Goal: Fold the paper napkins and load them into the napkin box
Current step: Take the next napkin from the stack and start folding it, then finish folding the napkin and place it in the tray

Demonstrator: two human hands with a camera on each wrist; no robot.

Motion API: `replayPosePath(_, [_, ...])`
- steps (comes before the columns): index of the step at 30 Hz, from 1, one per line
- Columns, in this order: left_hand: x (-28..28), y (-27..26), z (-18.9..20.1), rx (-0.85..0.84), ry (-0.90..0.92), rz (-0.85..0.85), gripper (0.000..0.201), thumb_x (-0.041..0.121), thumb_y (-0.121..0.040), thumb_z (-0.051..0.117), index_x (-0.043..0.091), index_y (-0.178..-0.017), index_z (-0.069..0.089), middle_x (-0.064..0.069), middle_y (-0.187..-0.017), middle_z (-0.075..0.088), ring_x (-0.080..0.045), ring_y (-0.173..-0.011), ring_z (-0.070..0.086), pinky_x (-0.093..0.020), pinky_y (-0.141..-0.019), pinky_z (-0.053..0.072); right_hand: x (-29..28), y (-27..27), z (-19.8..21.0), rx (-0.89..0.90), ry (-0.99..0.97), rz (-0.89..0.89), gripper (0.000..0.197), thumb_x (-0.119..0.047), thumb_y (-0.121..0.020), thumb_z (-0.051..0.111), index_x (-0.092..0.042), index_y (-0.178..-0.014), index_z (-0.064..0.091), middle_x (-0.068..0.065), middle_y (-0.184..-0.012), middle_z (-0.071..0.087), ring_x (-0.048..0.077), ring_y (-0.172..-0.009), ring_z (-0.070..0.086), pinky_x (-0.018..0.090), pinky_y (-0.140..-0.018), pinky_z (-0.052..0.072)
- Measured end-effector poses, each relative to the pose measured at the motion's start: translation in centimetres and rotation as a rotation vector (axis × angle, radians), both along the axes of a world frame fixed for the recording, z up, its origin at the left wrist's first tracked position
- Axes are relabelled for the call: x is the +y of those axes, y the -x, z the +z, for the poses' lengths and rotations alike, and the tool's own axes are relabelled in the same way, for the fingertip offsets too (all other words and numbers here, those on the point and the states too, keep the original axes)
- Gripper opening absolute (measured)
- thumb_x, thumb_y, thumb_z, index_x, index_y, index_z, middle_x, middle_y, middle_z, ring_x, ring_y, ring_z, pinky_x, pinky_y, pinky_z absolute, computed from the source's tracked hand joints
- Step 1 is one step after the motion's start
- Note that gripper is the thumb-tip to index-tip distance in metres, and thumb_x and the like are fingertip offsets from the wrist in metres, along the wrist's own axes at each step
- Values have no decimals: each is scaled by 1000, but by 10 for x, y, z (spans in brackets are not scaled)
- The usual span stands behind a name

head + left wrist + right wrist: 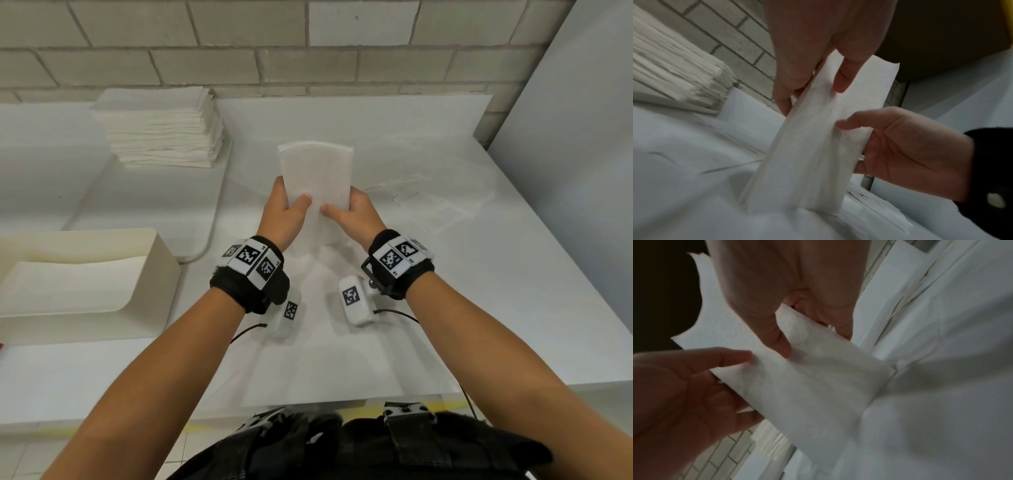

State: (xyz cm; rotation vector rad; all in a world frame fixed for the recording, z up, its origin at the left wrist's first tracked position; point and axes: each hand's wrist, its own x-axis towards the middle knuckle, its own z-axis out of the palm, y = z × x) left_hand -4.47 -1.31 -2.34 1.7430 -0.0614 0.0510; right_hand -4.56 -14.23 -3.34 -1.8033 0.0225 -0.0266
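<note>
A folded white napkin bundle (317,178) stands upright at the middle of the table, its lower edge touching the white sheet beneath it. My left hand (289,205) grips its left side and my right hand (349,210) grips its right side, both thumbs on the near face. The left wrist view shows the napkin bundle (818,138) pinched between the left hand (813,48) above and the right hand (900,146). In the right wrist view the napkin bundle (807,386) runs between the right hand (777,288) and the left hand (684,394). The cream napkin box (157,274) sits at the left.
A tall stack of flat napkins (161,133) lies at the back left on a white tray (51,164). Loose unfolded sheets (431,205) lie right of my hands. A brick wall (308,61) runs behind and a grey panel (575,171) stands at the right.
</note>
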Motion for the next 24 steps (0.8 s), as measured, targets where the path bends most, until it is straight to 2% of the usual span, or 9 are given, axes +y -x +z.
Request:
replayPosePath(3, [9, 5, 11, -243, -80, 115, 67, 15, -79, 64, 9, -136, 29, -3, -122, 43, -19, -113, 47, -33, -98, 42, -5, 1, 4, 12, 65, 16, 32, -6, -86, 59, -8, -119, 58, 11, -115, 64, 25, -106, 61, 43, -95, 49])
replayPosePath(6, [18, 5, 49, -529, -441, 160, 88, 24, -71, 65, 12, -145, 20, -7, -138, 34, -25, -133, 29, -41, -112, 21, -7, -3, 29, -65, 239, 53, 32, -6, -86, 56, -9, -118, 58, 8, -111, 65, 26, -104, 61, 29, -87, 49])
replayPosePath(8, [21, 4, 76, -588, -852, 111, 83, 25, -73, 66, 21, -146, 25, -7, -147, 29, -29, -143, 11, -56, -114, 4, -4, -8, 48, -96, 477, 127, 35, -7, -87, 52, -8, -122, 56, 12, -115, 63, 28, -108, 58, 25, -81, 45])
replayPosePath(10, [23, 2, 94, -649, -1179, -8, 73, 24, -76, 68, 24, -142, 35, -5, -149, 27, -28, -145, 5, -61, -110, -3, 4, -10, 65, -97, 731, 212, 37, -10, -88, 49, -8, -125, 54, 14, -119, 60, 31, -112, 55, 33, -88, 46])
replayPosePath(13, [15, 0, 102, -536, -1500, -193, 57, 24, -84, 63, 17, -136, 41, -5, -142, 39, -26, -139, 24, -56, -111, 11, 21, -13, 83, -137, 969, 243, 29, -12, -87, 47, -11, -115, 57, 9, -101, 58, 28, -95, 55, 33, -75, 44])
replayPosePath(15, [12, -2, 100, -375, -1556, -190, 41, 23, -90, 54, 10, -128, 45, -10, -126, 53, -30, -119, 49, -43, -94, 35, 32, -12, 90, -164, 1007, 248, 20, -13, -86, 47, -12, -103, 57, 6, -87, 50, 26, -82, 50, 30, -68, 39])
replayPosePath(17, [18, -3, 96, -261, -1552, -152, 31, 17, -91, 50, 9, -121, 50, -12, -114, 58, -32, -105, 57, -35, -74, 38, 36, -10, 93, -189, 995, 278, 19, -14, -85, 48, -15, -98, 62, 7, -85, 54, 27, -81, 52, 29, -67, 39])
replayPosePath(20, [41, -1, 95, -161, -1489, -168, 18, 11, -88, 53, 15, -104, 61, -10, -97, 59, -29, -96, 57, -32, -69, 37, 30, -9, 93, -190, 1002, 306, 19, -22, -86, 56, -19, -101, 68, 7, -97, 64, 27, -91, 58, 31, -71, 44])
replayPosePath(24, [87, 7, 110, -126, -1226, -231, 6, 18, -86, 64, 12, -87, 62, -4, -83, 54, -26, -88, 53, -27, -70, 33, 19, -12, 98, -193, 891, 337, 9, -27, -83, 65, -19, -87, 68, 4, -85, 62, 24, -88, 58, 33, -75, 47])
